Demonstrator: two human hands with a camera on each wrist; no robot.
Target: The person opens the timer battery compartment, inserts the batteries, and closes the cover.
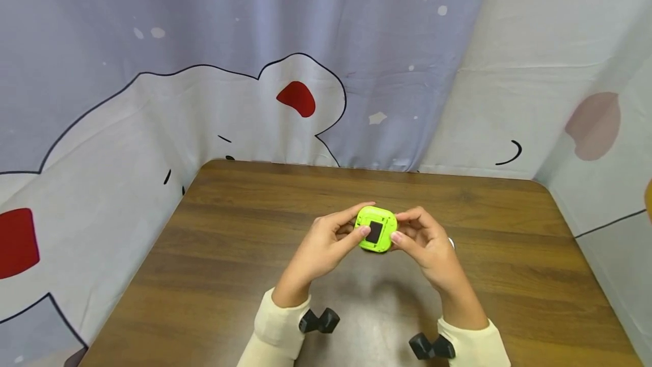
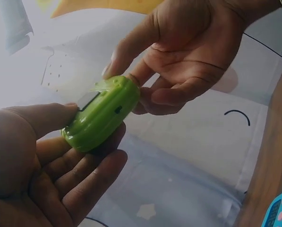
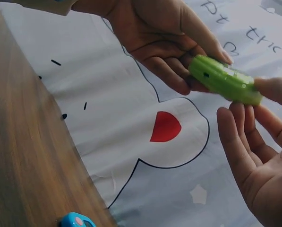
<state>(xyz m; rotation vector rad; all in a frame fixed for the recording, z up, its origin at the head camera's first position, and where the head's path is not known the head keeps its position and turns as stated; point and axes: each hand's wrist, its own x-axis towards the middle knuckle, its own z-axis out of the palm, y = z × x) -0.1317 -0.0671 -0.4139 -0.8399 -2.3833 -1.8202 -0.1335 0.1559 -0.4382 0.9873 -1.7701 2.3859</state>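
Observation:
A small lime-green plastic device [image 1: 383, 239] with rounded corners is held above the table between both hands. One face, turned up in the head view, has a dark rectangle [image 1: 374, 231] set in a recess. My left hand [image 1: 322, 247] pinches its left side, thumb on that face and fingers behind. On the other side, my right hand [image 1: 432, 249] grips the right edge between thumb and fingertips. The left wrist view shows the green device [image 2: 105, 116] edge-on, with a small dark slot in its side. Its opposite face is hidden.
A wooden table [image 1: 229, 265] lies below, backed by a printed curtain [image 1: 397, 61]. A blue device with pink buttons [image 2: 278, 213] sits at the lower right of the left wrist view. A white object [image 1: 451, 242] is mostly hidden behind my right hand.

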